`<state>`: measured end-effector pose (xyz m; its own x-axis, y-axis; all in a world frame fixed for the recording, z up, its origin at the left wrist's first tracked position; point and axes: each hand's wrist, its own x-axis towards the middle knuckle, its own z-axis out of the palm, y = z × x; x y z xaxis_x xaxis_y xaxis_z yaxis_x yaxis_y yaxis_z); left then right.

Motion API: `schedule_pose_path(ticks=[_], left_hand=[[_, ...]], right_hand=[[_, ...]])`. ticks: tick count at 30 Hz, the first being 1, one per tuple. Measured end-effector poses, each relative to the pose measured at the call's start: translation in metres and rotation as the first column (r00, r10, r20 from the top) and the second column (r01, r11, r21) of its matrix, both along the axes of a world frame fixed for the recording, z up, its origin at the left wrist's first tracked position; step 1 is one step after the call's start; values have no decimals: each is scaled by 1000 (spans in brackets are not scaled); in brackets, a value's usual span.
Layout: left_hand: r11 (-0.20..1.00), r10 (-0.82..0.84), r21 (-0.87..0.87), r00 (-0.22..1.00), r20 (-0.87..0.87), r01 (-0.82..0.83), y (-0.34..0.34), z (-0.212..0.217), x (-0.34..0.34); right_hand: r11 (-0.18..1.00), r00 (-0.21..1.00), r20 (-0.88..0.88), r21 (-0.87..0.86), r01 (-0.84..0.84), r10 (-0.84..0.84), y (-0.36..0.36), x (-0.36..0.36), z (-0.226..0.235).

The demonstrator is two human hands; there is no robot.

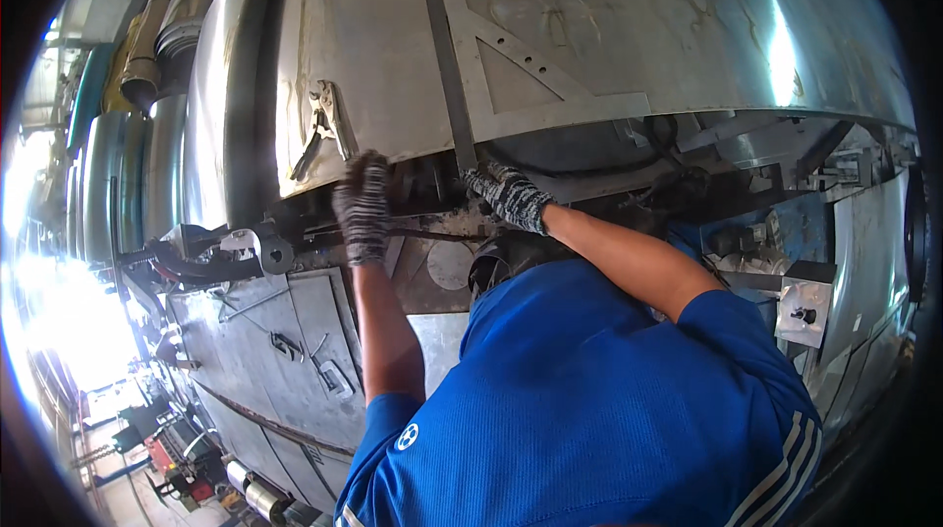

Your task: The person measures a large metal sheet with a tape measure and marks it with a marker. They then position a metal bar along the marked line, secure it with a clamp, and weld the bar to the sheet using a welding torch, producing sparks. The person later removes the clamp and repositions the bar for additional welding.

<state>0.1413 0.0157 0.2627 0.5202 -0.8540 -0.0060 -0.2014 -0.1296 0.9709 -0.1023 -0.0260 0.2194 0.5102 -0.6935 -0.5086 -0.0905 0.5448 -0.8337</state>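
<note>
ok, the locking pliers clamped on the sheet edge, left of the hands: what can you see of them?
The locking pliers look like bare grey metal. They are clamped on the lower edge of the curved steel sheet, with the jaws up at the sheet and the two handles splayed down and to the left. Neither hand touches them; the gloved left hand is on the sheet edge just to their right. Finer detail is too small to tell.

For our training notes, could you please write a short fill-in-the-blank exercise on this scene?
1. Both hands, the left hand and the right hand, wear speckled knit ____.
2. The locking pliers are clamped on the edge of the curved ____ sheet.
3. The person's shirt is ____.
4. The triangular bracket sits to the ____ of the pliers.

Missing words: gloves; metal; blue; right
</note>
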Motion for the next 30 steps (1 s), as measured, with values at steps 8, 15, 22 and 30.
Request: schedule_pose_path(ticks=[8,15,22,30], left_hand=[[916,-5,191,467,884,-352,-66,20,137],[941,-154,289,537,830,-177,-79,4,159],[933,-321,360,502,803,22,-79,9,164],[888,-433,61,875,-217,455,-41,-29,172]], right_hand=[[995,992,68,-8,104,-103,6,14,-34],[927,914,155,53,371,-375,34,27,-26],[906,900,129,-33,423,-415,34,36,-39],[866,858,133,8,500,-497,36,48,-24]])
